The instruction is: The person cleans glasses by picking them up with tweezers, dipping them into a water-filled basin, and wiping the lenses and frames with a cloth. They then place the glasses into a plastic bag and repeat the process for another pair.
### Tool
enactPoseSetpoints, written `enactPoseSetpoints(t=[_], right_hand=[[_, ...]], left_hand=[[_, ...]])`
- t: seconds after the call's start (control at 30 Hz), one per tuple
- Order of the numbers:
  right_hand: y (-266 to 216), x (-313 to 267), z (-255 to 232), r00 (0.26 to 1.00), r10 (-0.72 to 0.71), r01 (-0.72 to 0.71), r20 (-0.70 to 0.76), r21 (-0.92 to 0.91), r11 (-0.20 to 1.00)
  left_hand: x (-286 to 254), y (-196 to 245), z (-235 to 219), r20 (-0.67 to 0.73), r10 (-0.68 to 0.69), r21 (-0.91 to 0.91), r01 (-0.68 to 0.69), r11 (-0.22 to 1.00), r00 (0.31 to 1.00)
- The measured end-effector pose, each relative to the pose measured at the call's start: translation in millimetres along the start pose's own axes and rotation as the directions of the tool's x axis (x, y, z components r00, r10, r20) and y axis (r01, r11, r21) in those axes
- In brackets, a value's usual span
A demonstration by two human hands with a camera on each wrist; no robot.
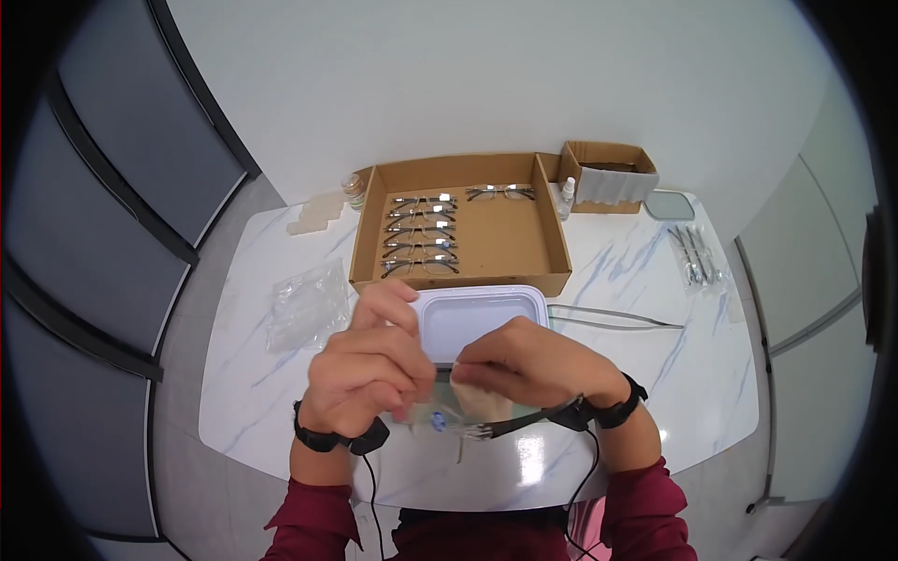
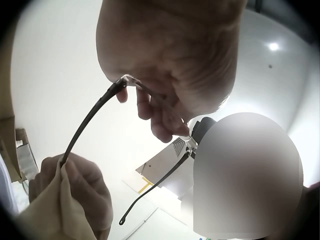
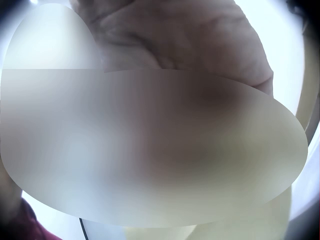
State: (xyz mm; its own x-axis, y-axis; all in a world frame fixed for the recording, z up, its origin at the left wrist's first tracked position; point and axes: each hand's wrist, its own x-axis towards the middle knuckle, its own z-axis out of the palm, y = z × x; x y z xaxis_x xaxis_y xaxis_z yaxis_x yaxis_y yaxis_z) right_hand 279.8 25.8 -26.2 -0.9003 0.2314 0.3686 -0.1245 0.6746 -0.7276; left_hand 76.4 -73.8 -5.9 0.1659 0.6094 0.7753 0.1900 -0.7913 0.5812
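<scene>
Over the front of the table, my left hand (image 1: 369,365) holds a pair of eyeglasses (image 1: 531,423) by the frame front. A blue mark (image 1: 438,421) shows on one lens. My right hand (image 1: 543,365) pinches a beige cloth (image 1: 482,402). In the left wrist view, the cloth (image 2: 62,200) is folded round the tip of one dark temple (image 2: 90,120), between the right hand's thumb and fingers. The other temple (image 2: 157,186) sticks out free. Most of the right wrist view is blurred, with a palm (image 3: 190,35) along its top.
Behind the hands sit a pale lavender tray (image 1: 482,294) and a cardboard box (image 1: 510,248) with several eyeglasses inside. Metal tweezers (image 1: 617,320) lie right of the tray. A clear plastic bag (image 1: 309,304) is at left, a spray bottle (image 1: 566,198) and a small box (image 1: 608,196) at back right.
</scene>
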Motion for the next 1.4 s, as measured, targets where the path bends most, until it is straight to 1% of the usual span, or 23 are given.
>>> enactPoseSetpoints(t=[0.07, 0.13, 0.2, 0.27, 0.33, 0.4, 0.43, 0.47, 0.5, 0.57, 0.6, 0.67, 0.77, 0.83, 0.9, 1.0, 1.07, 1.13, 1.2, 1.27, 1.3, 1.37, 1.4], right_hand=[[2.4, -1.7, -6.6, 0.956, 0.278, -0.286, 0.098, 0.079, 0.955], [7.3, -3.7, -12.9, 0.953, 0.283, -0.294, 0.109, 0.097, 0.951], [8.9, -5.8, -16.7, 0.925, 0.38, -0.367, 0.003, 0.264, 0.892], [7.5, -8.0, -27.5, 0.895, 0.446, -0.438, 0.03, 0.261, 0.86], [5.8, -12.3, -39.8, 0.857, 0.507, -0.49, -0.085, 0.167, 0.856], [5.8, -18.2, -49.6, 0.844, 0.522, -0.491, -0.12, 0.215, 0.844], [8.4, -21.8, -52.8, 0.812, 0.524, -0.439, -0.257, 0.321, 0.839], [9.9, -24.5, -55.2, 0.755, 0.53, -0.371, -0.385, 0.416, 0.83], [9.4, -26.3, -57.3, 0.76, 0.527, -0.372, -0.38, 0.411, 0.832], [6.5, -29.1, -60.5, 0.65, 0.46, -0.089, -0.606, 0.54, 0.837], [6.0, -27.5, -59.5, 0.652, 0.458, -0.093, -0.604, 0.536, 0.839], [5.7, -23.0, -56.7, 0.466, 0.423, 0.137, -0.777, 0.536, 0.833], [-4.6, -20.4, -53.9, 0.451, 0.364, 0.194, -0.815, 0.487, 0.852], [-11.0, -20.2, -49.7, 0.42, 0.351, 0.214, -0.837, 0.467, 0.858], [-13.7, -24.8, -45.8, 0.408, 0.247, 0.151, -0.879, 0.331, 0.931], [-35.7, -14.8, -29.7, 0.488, 0.021, -0.039, -0.873, 0.002, 0.999], [-32.9, -9.8, -20.8, 0.644, -0.227, -0.09, -0.73, -0.367, 0.926], [-22.6, 4.3, -9.4, 0.677, -0.475, -0.1, -0.562, -0.71, 0.697], [-17.5, 5.3, -0.2, 0.669, -0.466, -0.14, -0.58, -0.713, 0.687], [-16.2, 3.7, 0.2, 0.7, -0.309, -0.155, -0.643, -0.56, 0.814], [-18.7, 3.1, -1.0, 0.702, -0.309, -0.154, -0.642, -0.56, 0.814], [-25.2, 0.2, -4.4, 0.748, -0.012, -0.145, -0.664, -0.182, 0.973], [-23.4, -1.3, -4.8, 0.748, -0.015, -0.14, -0.664, -0.18, 0.974]], left_hand=[[-0.9, 3.2, -5.9, -0.015, 0.018, 0.027, -0.017, 0.999, 1.0], [-0.2, 5.0, -14.2, -0.142, 0.025, 0.108, -0.01, 0.994, 0.99], [-0.4, -0.2, -22.2, -0.18, 0.05, 0.18, -0.017, 0.983, 0.982], [-3.2, -6.0, -27.4, -0.368, -0.037, 0.148, 0.098, 0.984, 0.929], [-6.3, -13.0, -32.2, -0.414, -0.073, 0.064, 0.109, 0.992, 0.907], [1.0, -14.2, -29.4, -0.59, -0.196, -0.11, 0.162, 0.981, 0.783], [-0.8, -15.1, -30.3, -0.6, -0.259, -0.235, 0.143, 0.961, 0.757], [-0.7, -15.0, -30.2, -0.608, -0.254, -0.231, 0.138, 0.963, 0.752], [0.0, -15.5, -29.4, -0.612, -0.32, -0.311, 0.152, 0.938, 0.723], [0.5, -16.1, -26.2, -0.613, -0.384, -0.392, 0.157, 0.907, 0.691], [1.1, -15.9, -24.0, -0.594, -0.444, -0.457, 0.173, 0.872, 0.67], [1.5, -16.9, -19.7, -0.574, -0.499, -0.521, 0.18, 0.834, 0.65], [6.9, -15.9, -10.8, -0.526, -0.603, -0.597, 0.244, 0.764, 0.6], [4.3, -19.4, -9.7, -0.463, -0.616, -0.591, 0.296, 0.751, 0.637], [3.0, -21.0, -6.1, -0.384, -0.634, -0.586, 0.353, 0.729, 0.671], [3.4, -14.0, 4.0, -0.231, -0.673, -0.576, 0.459, 0.677, 0.703], [2.1, -11.3, 12.5, -0.16, -0.654, -0.454, 0.534, 0.714, 0.739], [-0.8, -13.1, 21.3, -0.076, -0.618, -0.393, 0.546, 0.74, 0.782], [-2.4, -15.1, 24.7, 0.008, -0.582, -0.33, 0.551, 0.766, 0.813], [-1.7, -17.3, 21.2, 0.0, -0.534, -0.25, 0.518, 0.818, 0.845], [-1.4, -18.1, 19.5, -0.002, -0.535, -0.25, 0.518, 0.818, 0.845], [-1.5, -19.2, 16.5, -0.013, -0.482, -0.201, 0.47, 0.86, 0.876], [-1.5, -19.1, 15.6, -0.015, -0.482, -0.196, 0.47, 0.86, 0.876]])
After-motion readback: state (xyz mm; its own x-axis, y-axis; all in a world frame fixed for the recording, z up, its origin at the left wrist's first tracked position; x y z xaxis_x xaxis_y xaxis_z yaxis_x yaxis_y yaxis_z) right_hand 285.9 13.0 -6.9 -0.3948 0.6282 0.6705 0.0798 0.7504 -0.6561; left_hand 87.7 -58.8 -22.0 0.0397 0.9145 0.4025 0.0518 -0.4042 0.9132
